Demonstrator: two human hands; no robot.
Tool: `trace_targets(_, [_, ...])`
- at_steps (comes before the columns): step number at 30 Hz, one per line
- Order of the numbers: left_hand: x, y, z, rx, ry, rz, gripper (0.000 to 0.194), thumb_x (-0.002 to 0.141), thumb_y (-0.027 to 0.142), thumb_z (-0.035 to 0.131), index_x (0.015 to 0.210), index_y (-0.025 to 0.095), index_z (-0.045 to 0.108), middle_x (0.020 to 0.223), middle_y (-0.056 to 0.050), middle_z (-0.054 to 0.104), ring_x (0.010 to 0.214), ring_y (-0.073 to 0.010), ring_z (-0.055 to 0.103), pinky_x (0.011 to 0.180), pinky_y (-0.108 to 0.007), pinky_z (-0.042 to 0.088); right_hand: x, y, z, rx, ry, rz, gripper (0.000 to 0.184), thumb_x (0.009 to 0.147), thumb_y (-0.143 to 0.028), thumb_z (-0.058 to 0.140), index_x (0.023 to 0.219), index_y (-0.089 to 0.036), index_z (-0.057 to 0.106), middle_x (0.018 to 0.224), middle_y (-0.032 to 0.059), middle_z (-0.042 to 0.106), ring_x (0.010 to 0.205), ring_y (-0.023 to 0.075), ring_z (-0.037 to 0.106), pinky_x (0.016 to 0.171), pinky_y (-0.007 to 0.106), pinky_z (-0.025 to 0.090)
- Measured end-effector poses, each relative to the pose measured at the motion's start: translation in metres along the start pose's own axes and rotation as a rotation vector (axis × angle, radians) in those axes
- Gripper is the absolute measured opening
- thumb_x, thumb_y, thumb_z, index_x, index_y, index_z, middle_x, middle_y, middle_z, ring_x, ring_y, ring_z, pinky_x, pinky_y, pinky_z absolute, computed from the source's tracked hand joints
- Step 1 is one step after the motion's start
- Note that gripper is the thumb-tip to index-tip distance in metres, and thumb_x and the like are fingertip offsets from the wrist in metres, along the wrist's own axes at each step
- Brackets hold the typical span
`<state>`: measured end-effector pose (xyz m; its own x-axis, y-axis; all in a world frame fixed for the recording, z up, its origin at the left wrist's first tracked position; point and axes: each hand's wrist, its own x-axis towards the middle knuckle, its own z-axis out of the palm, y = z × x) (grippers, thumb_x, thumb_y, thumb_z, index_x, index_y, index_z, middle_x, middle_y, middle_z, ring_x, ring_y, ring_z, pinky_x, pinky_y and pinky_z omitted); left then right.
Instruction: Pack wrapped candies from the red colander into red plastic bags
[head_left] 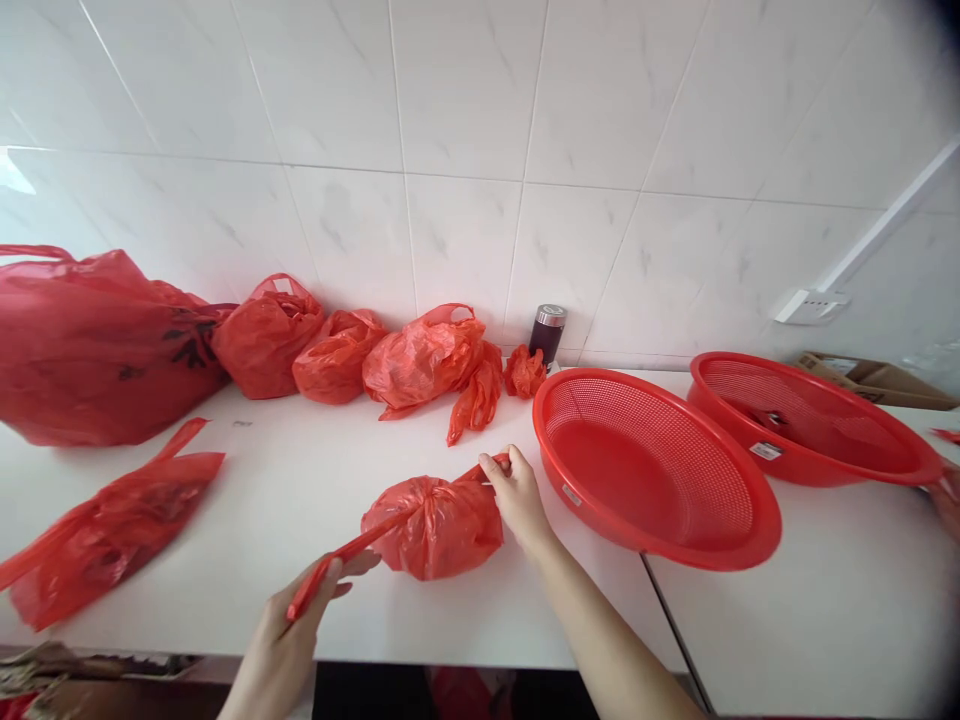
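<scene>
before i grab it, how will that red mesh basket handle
The red mesh basket is probably light and fairly stiff, as its thin perforated plastic holds its round shape. It may slide easily if pushed across the smooth white counter.

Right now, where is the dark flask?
In the head view, right of centre, the dark flask stands against the tiled wall, just right of a crumpled red bag, behind the red colander.

Bulging red plastic bag (433,528), handles stretched taut

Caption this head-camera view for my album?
Left hand and right hand hold a red plastic bag's handles beside a red colander.
</scene>
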<state>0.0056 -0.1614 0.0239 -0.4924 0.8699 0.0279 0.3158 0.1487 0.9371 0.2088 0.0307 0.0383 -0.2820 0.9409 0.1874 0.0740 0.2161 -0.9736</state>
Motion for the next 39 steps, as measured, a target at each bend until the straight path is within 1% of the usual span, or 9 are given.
trace_targets(3, [-0.002, 0.000, 0.011, 0.009, 0.113, 0.007, 0.045, 0.089, 0.055, 0.045, 0.105, 0.021, 0.069, 0.114, -0.010, 0.070, 0.106, -0.0290, 0.064, 0.095, -0.044, 0.050, -0.007, 0.005, 0.011, -0.082, 0.016, -0.011, 0.030, 0.090, -0.052, 0.048, 0.084, -0.023, 0.040, 0.076, -0.0014, 0.055, 0.069, 0.0167, 0.057, 0.069, 0.033, 0.047])
trace_targets(6, [0.018, 0.008, 0.029, 0.083, 0.215, 0.184, 0.039, 0.093, 0.048, 0.040, 0.111, 0.023, 0.064, 0.125, -0.009, 0.062, 0.115, -0.0256, 0.058, 0.099, -0.040, 0.045, -0.025, -0.002, 0.027, -0.322, -0.005, -0.130, 0.037, 0.086, -0.054, 0.054, 0.101, -0.022, 0.046, 0.088, 0.0044, 0.061, 0.080, 0.0229, 0.059, 0.076, 0.039, 0.046])
trace_targets(8, [0.037, 0.010, 0.042, 0.173, 0.203, 0.276, 0.037, 0.096, 0.044, 0.035, 0.112, 0.023, 0.060, 0.127, -0.009, 0.059, 0.116, -0.0225, 0.056, 0.097, -0.036, 0.046, -0.035, 0.001, 0.036, -0.536, -0.011, -0.251, 0.046, 0.083, -0.053, 0.058, 0.111, -0.019, 0.047, 0.094, 0.0091, 0.063, 0.087, 0.0270, 0.059, 0.078, 0.042, 0.047])
trace_targets(11, [0.067, 0.005, 0.059, 0.302, 0.124, 0.292, 0.032, 0.096, 0.039, 0.029, 0.098, 0.023, 0.057, 0.106, -0.007, 0.064, 0.095, -0.0198, 0.062, 0.082, -0.032, 0.049, -0.042, 0.017, 0.043, -0.674, -0.016, -0.336, 0.038, 0.085, -0.041, 0.057, 0.111, -0.016, 0.046, 0.092, 0.0112, 0.064, 0.082, 0.0276, 0.061, 0.071, 0.040, 0.049])
trace_targets(14, [0.089, 0.002, 0.069, 0.401, 0.044, 0.265, 0.026, 0.095, 0.035, 0.030, 0.079, 0.025, 0.048, 0.072, 0.000, 0.060, 0.065, -0.0186, 0.057, 0.063, -0.029, 0.045, -0.037, 0.030, 0.036, -0.590, -0.045, -0.309, 0.019, 0.089, -0.031, 0.048, 0.104, -0.020, 0.046, 0.088, 0.0080, 0.065, 0.078, 0.0238, 0.062, 0.067, 0.034, 0.049])
trace_targets(18, [0.110, 0.005, 0.068, 0.556, -0.028, 0.218, 0.017, 0.092, 0.031, 0.033, 0.085, 0.027, 0.047, 0.058, 0.004, 0.054, 0.052, -0.0191, 0.051, 0.055, -0.027, 0.037, -0.017, 0.036, 0.019, -0.497, -0.084, -0.205, 0.009, 0.089, -0.027, 0.045, 0.098, -0.024, 0.043, 0.090, 0.0021, 0.067, 0.075, 0.0177, 0.064, 0.064, 0.027, 0.048])
trace_targets(28, [0.146, -0.006, 0.071, 0.864, 0.006, 0.045, 0.031, 0.093, 0.030, 0.033, 0.100, 0.026, 0.062, 0.084, -0.010, 0.072, 0.071, -0.0255, 0.066, 0.060, -0.031, 0.038, 0.017, 0.072, 0.009, -0.745, -0.020, -0.153, 0.010, 0.082, -0.013, 0.044, 0.086, -0.022, 0.043, 0.073, 0.0010, 0.062, 0.064, 0.0182, 0.056, 0.054, 0.024, 0.031])
trace_targets(32, [0.144, -0.010, 0.078, 0.889, 0.025, 0.070, 0.026, 0.092, 0.022, 0.039, 0.104, 0.023, 0.062, 0.094, -0.007, 0.071, 0.074, -0.0213, 0.064, 0.066, -0.033, 0.043, 0.015, 0.075, 0.012, -0.844, -0.030, -0.165, 0.015, 0.079, -0.007, 0.042, 0.084, -0.021, 0.045, 0.070, 0.0017, 0.058, 0.063, 0.0182, 0.052, 0.056, 0.024, 0.027])
trace_targets(39, [0.141, -0.014, 0.076, 0.840, 0.098, 0.139, 0.024, 0.094, 0.034, 0.050, 0.102, 0.017, 0.063, 0.100, -0.006, 0.065, 0.098, -0.0214, 0.060, 0.091, -0.045, 0.044, 0.013, 0.074, 0.010, -0.888, -0.053, -0.173, 0.012, 0.079, -0.010, 0.046, 0.084, -0.021, 0.043, 0.070, 0.0032, 0.059, 0.064, 0.0195, 0.054, 0.057, 0.026, 0.029])
